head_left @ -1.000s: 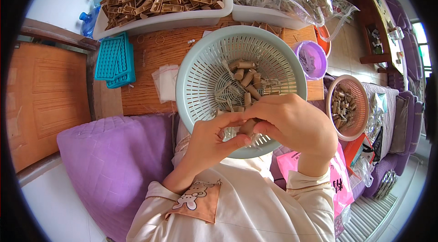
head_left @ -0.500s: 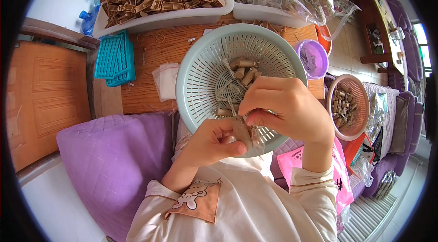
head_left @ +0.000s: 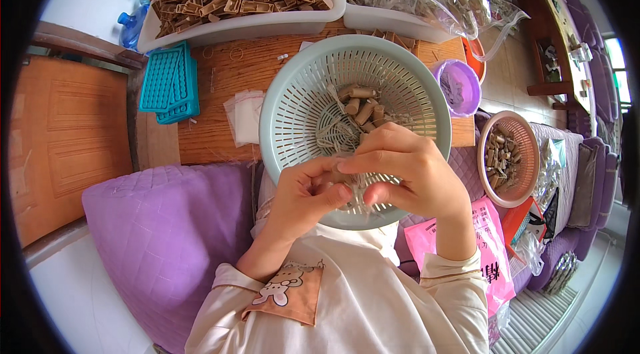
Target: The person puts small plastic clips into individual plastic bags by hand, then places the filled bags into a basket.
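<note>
A pale grey-green plastic colander basket [head_left: 277, 134] sits in front of me. Inside it lie short brown cylindrical pieces [head_left: 362, 93] and a tangle of clear thin plastic [head_left: 337, 134]. Over its near rim, my left hand [head_left: 303, 191] is closed around a brown piece [head_left: 342, 174], mostly hidden by the fingers. My right hand [head_left: 410, 171] meets it from the right, curled, its index fingertip on the piece and its thumb at a crumpled clear plastic bag [head_left: 360, 199] that hangs between both hands.
A white tub [head_left: 267, 24] of brown plastic parts stands at the back, beside another white tub [head_left: 393, 19] heaped with clear bags. Teal trays [head_left: 165, 84] and small clear bags [head_left: 245, 117] lie left. On the right are a purple bucket [head_left: 475, 91] and a pink basket [head_left: 533, 154] of brown pieces.
The brown piece has tipped and shifted up, deeper into my left fingers. My right hand has moved slightly down and left, its thumb now lower beside the plastic.
</note>
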{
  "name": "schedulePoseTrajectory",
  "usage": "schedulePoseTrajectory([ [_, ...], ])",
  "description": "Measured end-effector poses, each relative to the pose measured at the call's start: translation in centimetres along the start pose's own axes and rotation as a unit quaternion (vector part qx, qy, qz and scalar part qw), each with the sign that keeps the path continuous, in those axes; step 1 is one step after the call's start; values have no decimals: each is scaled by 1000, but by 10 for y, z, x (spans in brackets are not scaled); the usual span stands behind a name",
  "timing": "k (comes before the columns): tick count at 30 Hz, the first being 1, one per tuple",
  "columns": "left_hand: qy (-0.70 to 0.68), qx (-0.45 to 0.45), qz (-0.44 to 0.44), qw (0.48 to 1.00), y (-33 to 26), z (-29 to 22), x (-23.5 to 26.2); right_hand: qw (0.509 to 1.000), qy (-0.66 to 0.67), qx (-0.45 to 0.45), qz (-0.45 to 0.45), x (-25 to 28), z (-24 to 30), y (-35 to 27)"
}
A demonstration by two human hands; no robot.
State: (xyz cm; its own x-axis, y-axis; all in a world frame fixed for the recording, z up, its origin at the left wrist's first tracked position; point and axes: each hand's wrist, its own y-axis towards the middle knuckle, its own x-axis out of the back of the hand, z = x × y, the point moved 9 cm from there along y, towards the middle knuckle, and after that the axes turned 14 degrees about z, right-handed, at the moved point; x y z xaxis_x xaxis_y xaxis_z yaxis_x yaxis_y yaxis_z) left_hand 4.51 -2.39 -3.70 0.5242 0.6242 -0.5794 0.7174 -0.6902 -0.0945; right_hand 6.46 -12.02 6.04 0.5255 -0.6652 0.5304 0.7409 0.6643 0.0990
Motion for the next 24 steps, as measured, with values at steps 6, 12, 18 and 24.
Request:
schedulePoseTrajectory([
  [6,47,-4,-35,998,3,-5,7,996,-69,-46,-37,-12,-1,-7],
  [12,86,5,-29,996,3,-2,5,997,2,-38,-61,-27,-21,-14],
  [18,57,-79,-40,994,5,-15,8,882,411,-75,-218,-39,-56,-31],
  [24,120,-101,-50,986,4,-22,7,940,244,-165,-174,-41,-54,-30],
])
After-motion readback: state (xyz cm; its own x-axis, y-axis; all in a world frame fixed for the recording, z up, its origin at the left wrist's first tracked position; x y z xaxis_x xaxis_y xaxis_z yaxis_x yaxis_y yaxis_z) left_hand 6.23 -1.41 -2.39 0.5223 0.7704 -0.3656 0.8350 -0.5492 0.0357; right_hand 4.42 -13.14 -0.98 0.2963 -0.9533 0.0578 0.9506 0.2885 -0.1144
